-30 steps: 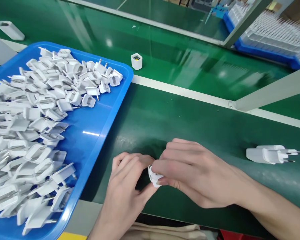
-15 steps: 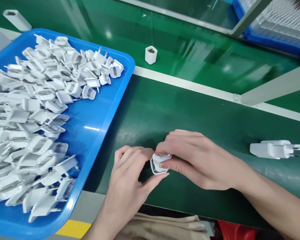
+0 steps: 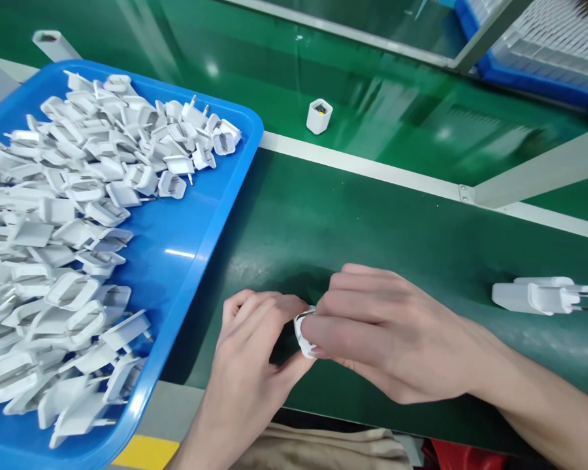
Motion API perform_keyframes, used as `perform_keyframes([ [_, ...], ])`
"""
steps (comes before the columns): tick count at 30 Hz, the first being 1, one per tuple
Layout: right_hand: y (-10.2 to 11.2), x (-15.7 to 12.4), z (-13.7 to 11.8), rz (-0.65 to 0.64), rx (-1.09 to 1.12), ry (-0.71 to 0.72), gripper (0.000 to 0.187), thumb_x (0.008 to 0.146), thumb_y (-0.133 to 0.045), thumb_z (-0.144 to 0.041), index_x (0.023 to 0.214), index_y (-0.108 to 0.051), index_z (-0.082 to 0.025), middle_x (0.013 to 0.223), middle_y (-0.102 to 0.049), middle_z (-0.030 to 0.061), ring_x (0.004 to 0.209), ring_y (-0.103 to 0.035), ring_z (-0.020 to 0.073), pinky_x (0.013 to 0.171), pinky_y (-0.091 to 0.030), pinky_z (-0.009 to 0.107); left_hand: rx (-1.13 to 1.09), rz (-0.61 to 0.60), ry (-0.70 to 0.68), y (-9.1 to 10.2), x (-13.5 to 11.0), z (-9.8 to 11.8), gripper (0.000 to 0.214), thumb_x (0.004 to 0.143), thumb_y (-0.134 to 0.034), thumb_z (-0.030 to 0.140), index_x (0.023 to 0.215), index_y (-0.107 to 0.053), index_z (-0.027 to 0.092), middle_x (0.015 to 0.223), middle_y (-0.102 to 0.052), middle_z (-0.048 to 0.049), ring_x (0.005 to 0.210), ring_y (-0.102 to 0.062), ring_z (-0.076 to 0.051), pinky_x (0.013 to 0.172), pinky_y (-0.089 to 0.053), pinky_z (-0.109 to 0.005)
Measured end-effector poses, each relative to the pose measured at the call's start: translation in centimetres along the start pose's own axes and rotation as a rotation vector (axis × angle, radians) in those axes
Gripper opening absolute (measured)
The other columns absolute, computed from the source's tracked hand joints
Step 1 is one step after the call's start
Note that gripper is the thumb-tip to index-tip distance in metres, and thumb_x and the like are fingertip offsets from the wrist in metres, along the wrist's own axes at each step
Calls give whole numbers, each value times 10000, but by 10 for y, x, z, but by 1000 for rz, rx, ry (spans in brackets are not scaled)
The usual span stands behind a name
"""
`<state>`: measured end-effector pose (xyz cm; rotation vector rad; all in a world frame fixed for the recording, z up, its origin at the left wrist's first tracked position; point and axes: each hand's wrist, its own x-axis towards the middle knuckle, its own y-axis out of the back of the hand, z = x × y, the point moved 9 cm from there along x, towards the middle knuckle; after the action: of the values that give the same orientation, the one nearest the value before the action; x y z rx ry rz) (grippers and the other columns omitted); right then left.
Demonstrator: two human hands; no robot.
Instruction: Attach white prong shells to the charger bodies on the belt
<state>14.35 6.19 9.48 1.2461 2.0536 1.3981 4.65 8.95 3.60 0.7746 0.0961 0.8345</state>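
My left hand point(image 3: 255, 346) is closed around a small white charger housing point(image 3: 301, 334), gripping it between thumb and fingers. My right hand point(image 3: 387, 333) is curled over the housing's open end, its fingers pinched on a white plug cap that they now mostly hide. Whether the cap sits fully in the housing cannot be seen. To the left, a blue tray point(image 3: 196, 258) holds many loose white plug caps point(image 3: 83, 183) with metal pins. Two white chargers with pins point(image 3: 543, 295) lie side by side on the green table, right of my right arm.
Beyond a pale metal rail point(image 3: 372, 171) runs a green belt point(image 3: 396, 124). It carries an open charger housing point(image 3: 318, 117) and another white housing point(image 3: 55, 46) behind the tray. A metal post point(image 3: 543, 166) slants up at right. A blue tray of white parts point(image 3: 543, 81) stands farther back.
My right hand has turned and closed farther over the housing, hiding the cap that showed before. Both housings on the belt have shifted right. My left hand has barely moved.
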Motion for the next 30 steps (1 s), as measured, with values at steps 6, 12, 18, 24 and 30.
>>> perform_keyframes([
  [6, 2, 0, 1, 18, -22, 6, 254, 1053, -413, -125, 964, -647, -172, 759, -534, -4, 664, -374, 157, 648, -289, 336, 23, -6, 1, -1, -1, -1, 143, 994, -658, 308, 1113, -594, 262, 1099, -733, 21, 1002, -660, -195, 956, -406, -387],
  [12, 4, -4, 0, 29, -23, 8, 239, 1035, -426, -110, 987, -648, -186, 787, -534, -2, 674, -404, 157, 656, -281, 341, 54, -6, -20, 0, -1, -2, 134, 989, -645, 322, 1097, -585, 270, 1031, -725, 15, 939, -640, -204, 896, -432, -383],
  [18, 7, -4, 1, 53, -23, 27, 312, 1032, -367, -85, 952, -655, -175, 792, -522, -1, 669, -351, 163, 645, -272, 352, 95, -25, -8, -2, -2, -2, 164, 1010, -600, 347, 1156, -560, 283, 1073, -708, -13, 990, -620, -226, 879, -443, -393],
  [24, 8, -5, 1, 61, -38, 39, 345, 1043, -328, -95, 970, -649, -198, 787, -515, -2, 668, -363, 167, 640, -270, 353, 93, -24, -1, -2, -2, -3, 170, 1001, -603, 353, 1153, -566, 287, 1078, -711, -15, 991, -642, -235, 889, -454, -403],
  [30, 8, -6, 2, 76, -57, 26, 345, 1052, -318, -121, 970, -644, -200, 783, -522, 0, 671, -375, 163, 645, -273, 348, 87, -38, 10, -3, -3, -5, 177, 982, -626, 286, 1150, -572, 279, 1065, -708, -15, 996, -645, -236, 907, -455, -411],
])
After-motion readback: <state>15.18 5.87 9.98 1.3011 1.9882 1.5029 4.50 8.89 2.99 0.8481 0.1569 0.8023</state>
